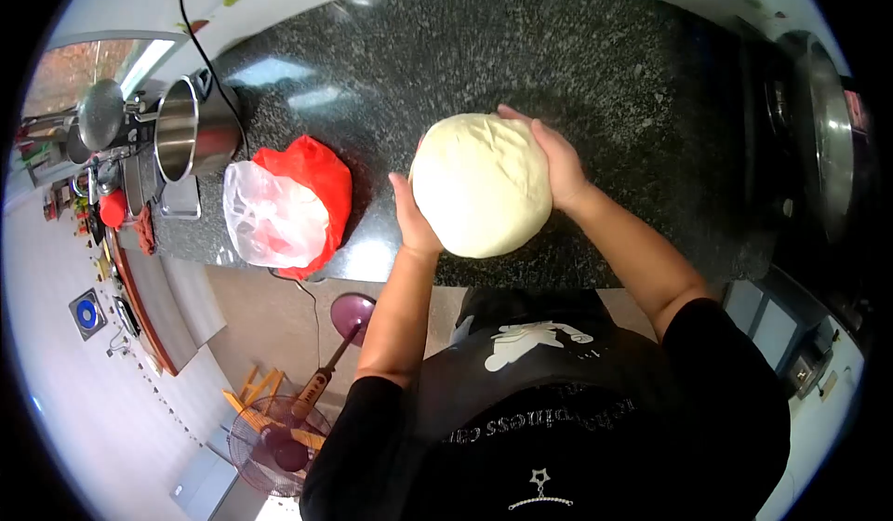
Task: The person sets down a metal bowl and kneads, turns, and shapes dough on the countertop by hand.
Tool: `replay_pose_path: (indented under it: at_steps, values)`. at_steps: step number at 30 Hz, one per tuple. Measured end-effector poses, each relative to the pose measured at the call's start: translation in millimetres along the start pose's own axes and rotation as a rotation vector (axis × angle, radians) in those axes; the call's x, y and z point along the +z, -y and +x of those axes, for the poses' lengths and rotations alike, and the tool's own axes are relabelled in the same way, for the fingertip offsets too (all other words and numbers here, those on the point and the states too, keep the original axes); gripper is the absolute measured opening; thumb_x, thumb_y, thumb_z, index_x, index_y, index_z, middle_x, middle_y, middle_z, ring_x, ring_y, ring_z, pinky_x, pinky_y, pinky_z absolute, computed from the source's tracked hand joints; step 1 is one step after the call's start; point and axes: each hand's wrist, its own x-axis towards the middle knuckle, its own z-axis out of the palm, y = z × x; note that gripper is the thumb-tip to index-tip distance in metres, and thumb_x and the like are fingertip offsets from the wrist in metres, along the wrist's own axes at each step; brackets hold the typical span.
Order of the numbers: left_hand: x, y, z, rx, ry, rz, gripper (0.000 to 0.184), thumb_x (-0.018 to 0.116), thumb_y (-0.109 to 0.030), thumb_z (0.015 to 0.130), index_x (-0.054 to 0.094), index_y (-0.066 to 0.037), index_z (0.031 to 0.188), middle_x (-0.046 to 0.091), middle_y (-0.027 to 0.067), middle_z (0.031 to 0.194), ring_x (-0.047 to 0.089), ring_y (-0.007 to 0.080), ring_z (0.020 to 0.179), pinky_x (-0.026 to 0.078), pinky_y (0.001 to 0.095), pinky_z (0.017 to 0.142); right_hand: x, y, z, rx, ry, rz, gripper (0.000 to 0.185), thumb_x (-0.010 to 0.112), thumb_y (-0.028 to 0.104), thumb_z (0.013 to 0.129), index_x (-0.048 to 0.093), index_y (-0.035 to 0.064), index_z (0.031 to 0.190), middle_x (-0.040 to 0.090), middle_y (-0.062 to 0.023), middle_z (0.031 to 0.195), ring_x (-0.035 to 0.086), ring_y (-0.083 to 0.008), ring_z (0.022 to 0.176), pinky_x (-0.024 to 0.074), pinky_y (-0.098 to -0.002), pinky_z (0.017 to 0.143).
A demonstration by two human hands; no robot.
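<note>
A large, pale, rounded lump of dough (481, 186) is between my two hands, over the dark speckled counter (595, 56). My left hand (415, 216) presses against its left side, thumb showing and the other fingers hidden behind it. Around the upper right side curls my right hand (555, 160), its fingers partly out of sight. Whether the dough touches the counter, I cannot tell. Left of the dough lies a red plastic bag (337, 186) with a whitish clear bag (265, 207) in its opening.
A steel pot (193, 130) stands on the counter's left end, with a black cord (216, 74) running past it. At the far right is a large round metal pan (826, 140). A purple fan (279, 447) stands on the floor at lower left.
</note>
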Motion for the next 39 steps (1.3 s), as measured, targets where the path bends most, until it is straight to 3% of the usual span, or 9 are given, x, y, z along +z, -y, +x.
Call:
replay_pose_path:
  at_steps: [6, 9, 12, 17, 23, 26, 34, 36, 39]
  values:
    - [126.0, -77.1, -55.7, 0.419, 0.006, 0.223, 0.131, 0.043, -0.095, 0.074, 0.012, -0.003, 0.161, 0.026, 0.0195, 0.163, 0.034, 0.0351, 0.147, 0.028, 0.0481, 0.121, 132.7, 91.2, -69.2, -0.727, 0.369, -0.268, 0.053, 0.041, 0.028, 0.105, 0.045, 0.0006, 0.149, 0.053, -0.0201, 0.145, 0.054, -0.0252, 0.131, 0.0415, -0.0378, 0.113]
    - [184.2, -124.2, -63.5, 0.665, 0.511, 0.228, 0.125, 0.045, -0.09, 0.077, 0.005, -0.007, 0.162, 0.018, 0.0197, 0.166, 0.025, 0.0351, 0.15, 0.021, 0.047, 0.123, 172.3, 173.8, -119.8, -1.03, 0.501, -0.942, 0.057, 0.035, 0.048, 0.106, 0.052, 0.0069, 0.142, 0.036, -0.0243, 0.156, 0.043, -0.0337, 0.142, 0.0361, -0.0439, 0.118]
    - [179.1, -104.3, -58.1, 0.566, 0.171, 0.25, 0.115, 0.043, -0.084, 0.085, 0.003, -0.008, 0.163, 0.015, 0.0189, 0.167, 0.021, 0.0357, 0.152, 0.016, 0.0462, 0.124, 173.4, 178.8, -113.9, -1.234, 0.556, -0.854, 0.054, 0.032, 0.045, 0.107, 0.054, 0.0086, 0.141, 0.033, -0.0234, 0.157, 0.04, -0.0333, 0.144, 0.0373, -0.0443, 0.117]
    - [-27.9, -9.7, -5.7, 0.267, -0.555, 0.945, 0.078, 0.032, -0.055, 0.106, 0.01, -0.006, 0.162, 0.011, 0.0152, 0.169, 0.007, 0.037, 0.155, 0.003, 0.0443, 0.125, 11.3, 72.8, -71.7, -0.426, -0.508, -1.328, 0.047, 0.04, 0.027, 0.109, 0.04, 0.0147, 0.154, 0.025, -0.0198, 0.164, 0.026, -0.0346, 0.151, 0.0304, -0.045, 0.119]
    - [-13.1, -19.6, -5.2, 0.608, -0.049, 1.506, 0.064, 0.025, -0.041, 0.109, 0.028, 0.0, 0.157, 0.023, 0.0196, 0.165, 0.009, 0.0371, 0.156, 0.005, 0.0456, 0.125, -40.2, 72.8, -71.5, -0.582, -0.134, -1.223, 0.044, 0.038, 0.019, 0.109, 0.045, 0.0079, 0.151, 0.037, -0.0118, 0.161, 0.022, -0.0286, 0.154, 0.0201, -0.0419, 0.125]
    - [31.1, 0.5, 32.0, 0.638, 0.211, 1.65, 0.058, 0.027, -0.031, 0.107, 0.031, -0.001, 0.156, 0.029, 0.0242, 0.161, 0.02, 0.0466, 0.151, 0.011, 0.0523, 0.124, -30.2, 41.3, -31.5, -0.504, -0.038, -1.555, 0.045, 0.039, 0.019, 0.107, 0.046, 0.0239, 0.151, 0.034, -0.005, 0.163, 0.02, -0.0294, 0.154, 0.0155, -0.0461, 0.126]
    - [50.9, -15.3, 128.9, 0.423, -0.013, 1.673, 0.053, 0.027, -0.029, 0.108, 0.043, -0.004, 0.151, 0.033, 0.0205, 0.161, 0.025, 0.0379, 0.152, 0.016, 0.0477, 0.124, -40.8, 64.0, 68.7, -0.35, -0.293, -1.494, 0.048, 0.035, 0.043, 0.106, 0.049, 0.0261, 0.148, 0.04, -0.0048, 0.16, 0.03, -0.0338, 0.15, 0.0194, -0.0522, 0.123]
    - [42.8, 0.3, 99.2, 0.608, 0.044, 1.662, 0.056, 0.024, -0.031, 0.107, 0.044, -0.001, 0.15, 0.037, 0.0206, 0.159, 0.029, 0.0391, 0.15, 0.021, 0.0492, 0.123, -42.3, 49.6, 39.5, -0.384, -0.216, -1.393, 0.048, 0.033, 0.041, 0.107, 0.049, 0.0225, 0.148, 0.042, -0.0071, 0.158, 0.032, -0.0352, 0.149, 0.0204, -0.0536, 0.122]
    - [20.1, 35.8, 20.3, 0.626, 0.099, 1.671, 0.063, 0.024, -0.037, 0.105, 0.04, 0.003, 0.151, 0.039, 0.0229, 0.157, 0.031, 0.0421, 0.149, 0.02, 0.053, 0.121, -40.3, -3.1, -41.3, -0.808, -0.201, -1.536, 0.05, 0.033, 0.038, 0.105, 0.05, 0.0155, 0.147, 0.045, -0.0093, 0.156, 0.036, -0.0356, 0.147, 0.022, -0.0549, 0.121]
